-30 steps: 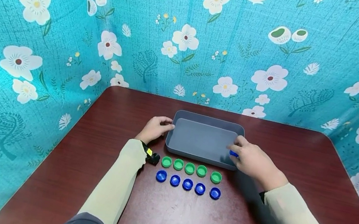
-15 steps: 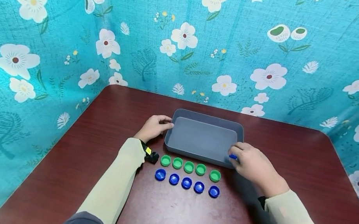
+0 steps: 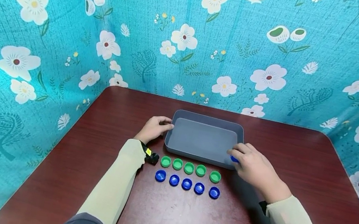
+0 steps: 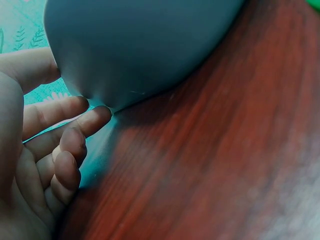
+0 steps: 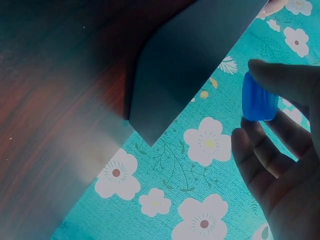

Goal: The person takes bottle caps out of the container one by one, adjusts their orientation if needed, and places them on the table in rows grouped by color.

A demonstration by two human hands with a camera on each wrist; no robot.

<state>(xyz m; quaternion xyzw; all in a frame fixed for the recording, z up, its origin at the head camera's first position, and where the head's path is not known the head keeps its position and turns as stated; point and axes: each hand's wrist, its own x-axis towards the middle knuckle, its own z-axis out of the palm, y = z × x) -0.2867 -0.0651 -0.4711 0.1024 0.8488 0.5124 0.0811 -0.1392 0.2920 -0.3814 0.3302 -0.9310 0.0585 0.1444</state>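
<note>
My right hand [image 3: 257,168] pinches a blue bottle cap [image 5: 259,97] between thumb and fingertips, above the right end of a grey rectangular tray [image 3: 203,138]. In the right wrist view the cap is held on edge, apart from the tray wall [image 5: 185,65]. My left hand [image 3: 155,129] holds the tray's left side. The left wrist view shows its thumb [image 4: 30,70] at the rim and fingertips [image 4: 97,120] against the outer wall. In front of the tray lie a row of green bottle caps [image 3: 189,168] and, nearer me, a row of blue bottle caps [image 3: 186,184].
A dark red-brown table [image 3: 161,220] carries everything. A turquoise floral curtain [image 3: 170,79] hangs along its back and sides. The black wrist camera [image 3: 151,157] on my left arm sits close to the leftmost green cap.
My right hand has drawn slightly back toward me with the blue bottle cap and tipped it in its fingers. The left hand, the tray and the rows of caps stay put.
</note>
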